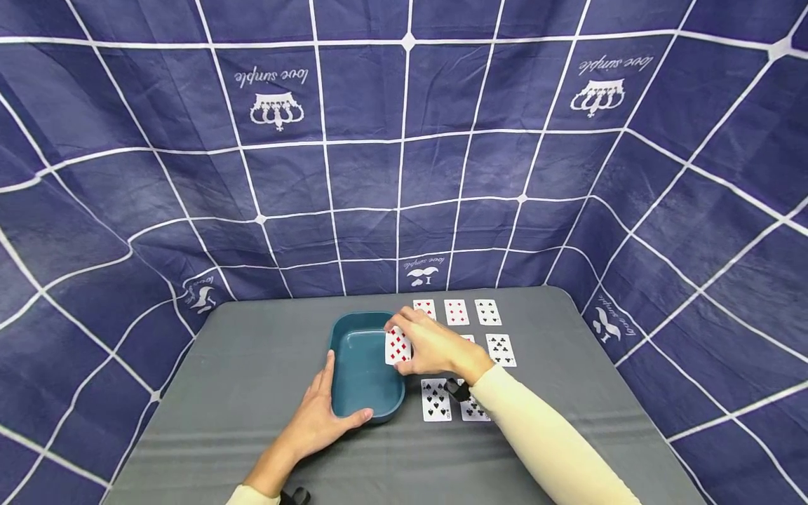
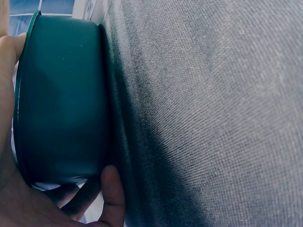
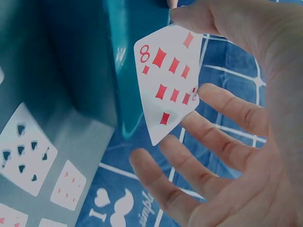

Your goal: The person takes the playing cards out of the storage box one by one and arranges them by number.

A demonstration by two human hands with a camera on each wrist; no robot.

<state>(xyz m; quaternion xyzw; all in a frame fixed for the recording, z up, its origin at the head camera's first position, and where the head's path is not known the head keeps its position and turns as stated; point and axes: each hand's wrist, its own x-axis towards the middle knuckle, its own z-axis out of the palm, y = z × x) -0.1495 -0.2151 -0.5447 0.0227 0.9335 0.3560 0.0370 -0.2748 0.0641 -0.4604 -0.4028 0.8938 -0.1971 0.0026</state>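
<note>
My right hand (image 1: 432, 344) holds a playing card, the eight of diamonds (image 3: 165, 80), by its edges between thumb and fingertips. The card's face shows in the right wrist view, and it hangs over the right rim of a blue-green rectangular dish (image 1: 356, 351). My left hand (image 1: 318, 414) holds the dish at its near left corner, thumb along the near rim and fingers along the left side. In the left wrist view the dish's outer wall (image 2: 66, 104) lies close against the hand, with its base on the grey cloth.
Face-up cards lie in rows right of the dish: a black card (image 1: 436, 401) in front, another (image 1: 501, 349) farther right, and red (image 1: 456, 312) and black (image 1: 489, 312) ones behind. My right arm partly covers some. Blue gridded cloth (image 1: 366, 175) hangs around the grey table (image 1: 252, 365).
</note>
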